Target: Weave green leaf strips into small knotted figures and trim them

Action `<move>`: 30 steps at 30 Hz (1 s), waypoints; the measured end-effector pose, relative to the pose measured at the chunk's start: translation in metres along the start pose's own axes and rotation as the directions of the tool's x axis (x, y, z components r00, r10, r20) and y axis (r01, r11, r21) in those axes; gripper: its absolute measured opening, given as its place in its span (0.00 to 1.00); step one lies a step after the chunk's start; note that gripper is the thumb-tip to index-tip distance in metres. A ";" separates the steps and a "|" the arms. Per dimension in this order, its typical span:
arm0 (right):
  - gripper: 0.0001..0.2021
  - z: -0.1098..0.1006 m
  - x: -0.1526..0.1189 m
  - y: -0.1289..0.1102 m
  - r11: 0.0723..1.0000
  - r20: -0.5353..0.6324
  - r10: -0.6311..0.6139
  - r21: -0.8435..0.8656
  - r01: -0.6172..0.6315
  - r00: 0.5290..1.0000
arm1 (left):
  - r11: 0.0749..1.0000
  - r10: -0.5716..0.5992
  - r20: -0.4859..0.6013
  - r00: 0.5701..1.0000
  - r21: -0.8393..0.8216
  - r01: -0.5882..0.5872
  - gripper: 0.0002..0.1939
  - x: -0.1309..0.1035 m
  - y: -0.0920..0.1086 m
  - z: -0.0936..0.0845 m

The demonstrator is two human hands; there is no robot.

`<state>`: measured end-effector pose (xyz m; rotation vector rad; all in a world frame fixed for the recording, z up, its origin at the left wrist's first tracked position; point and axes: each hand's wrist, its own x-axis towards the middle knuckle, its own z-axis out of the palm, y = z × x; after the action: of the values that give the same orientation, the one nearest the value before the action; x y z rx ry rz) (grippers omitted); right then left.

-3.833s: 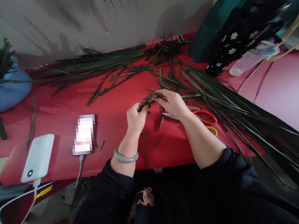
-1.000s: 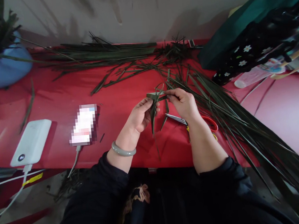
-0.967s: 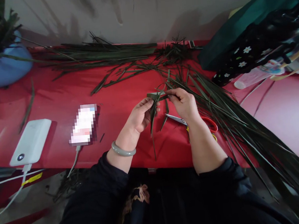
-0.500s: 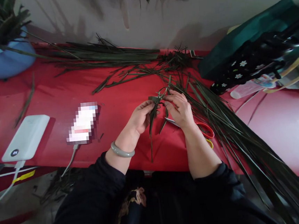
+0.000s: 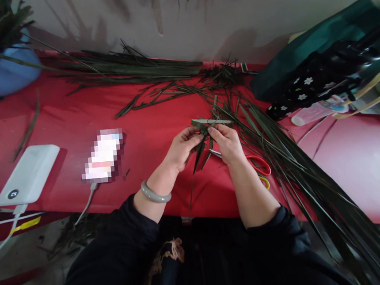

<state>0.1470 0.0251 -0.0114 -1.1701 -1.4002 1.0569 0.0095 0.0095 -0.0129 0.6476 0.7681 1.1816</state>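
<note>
Between my hands is a small bundle of folded green leaf strips (image 5: 201, 147), its loose ends hanging down over the red tabletop. My left hand (image 5: 185, 146) pinches it between thumb and fingers from the left. On the other side, my right hand (image 5: 226, 141) pinches the same bundle, thumb close to the left thumb. A pale strip sticks out sideways above the fingertips. Partly hidden under my right hand and wrist lie scissors (image 5: 261, 165) with red and yellow handles, the blade tips showing at the left.
Long leaf strips (image 5: 298, 168) run down the right side and over the table's edge. More leaves (image 5: 143, 69) lie along the wall. A phone (image 5: 103, 156) and a white power bank (image 5: 29, 174) are at left, a blue basin (image 5: 7, 74) behind. A green bag (image 5: 321, 46) stands at right.
My right hand has closed in toward the left, its thumb now at the knot of the strips. A loop above the fingers has given way to a strip lying sideways.
</note>
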 end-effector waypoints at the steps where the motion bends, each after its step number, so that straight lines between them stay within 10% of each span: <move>1: 0.11 0.000 0.000 0.000 1.000 -0.001 -0.003 0.015 0.003 1.000 | 0.999 0.011 -0.002 1.000 0.031 -0.011 0.13 0.000 0.000 0.000; 9: 0.10 -0.003 0.001 0.001 0.977 -0.105 -0.081 -0.203 0.058 0.991 | 0.721 0.498 -0.022 0.867 0.566 -0.400 0.24 -0.005 -0.005 0.001; 14: 0.12 -0.003 0.000 0.003 0.966 -0.051 -0.097 -0.247 0.082 0.994 | 0.512 0.529 0.137 0.838 0.736 -0.443 0.20 -0.007 -0.005 0.000; 22: 0.10 -0.004 -0.001 -0.002 0.967 0.009 -0.133 -0.219 0.132 0.991 | 0.899 0.305 0.001 0.952 0.329 -0.288 0.12 -0.001 0.000 -0.002; 30: 0.05 -0.003 -0.002 -0.008 0.931 0.034 -0.162 -0.327 0.164 0.986 | 0.972 0.190 -0.053 0.980 0.151 -0.181 0.09 0.000 0.002 -0.001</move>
<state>0.1494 0.0220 -0.0031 -1.2595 -1.6935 0.7269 0.0078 0.0098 -0.0115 0.8177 0.8705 1.3319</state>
